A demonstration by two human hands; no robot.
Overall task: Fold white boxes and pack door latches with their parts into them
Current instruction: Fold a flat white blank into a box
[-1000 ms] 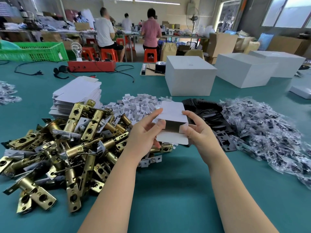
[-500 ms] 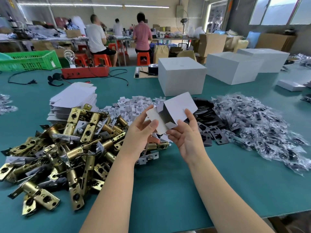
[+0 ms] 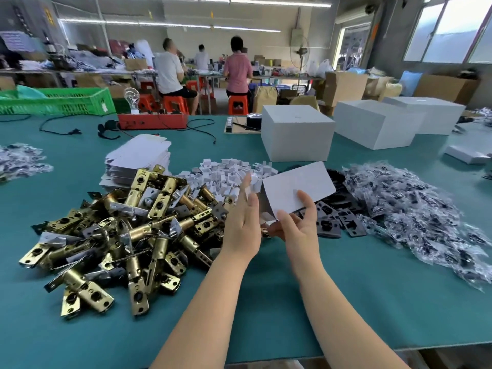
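A small white box (image 3: 298, 186), partly folded, is held above the green table (image 3: 266, 302). My right hand (image 3: 298, 225) grips its near end, thumb on the top face. My left hand (image 3: 245, 219) has straight fingers pressed flat against the box's left end flap. A big heap of brass door latches (image 3: 127, 222) lies to the left. Behind them sits a stack of flat white box blanks (image 3: 138, 158). Small white card pieces (image 3: 226, 174) are piled behind my hands. Black plates (image 3: 338, 219) and bagged parts (image 3: 415, 209) lie to the right.
Large white cartons (image 3: 296, 131) (image 3: 372, 126) stand at the back of the table. A red device (image 3: 153, 121) with cables and a green crate (image 3: 56, 101) sit far left. Other bagged parts (image 3: 18, 161) lie at the left edge. People sit at benches beyond.
The box has turned so its broad face is up and tilted to the right. My left hand went from pinching the box to pressing flat on its left end.
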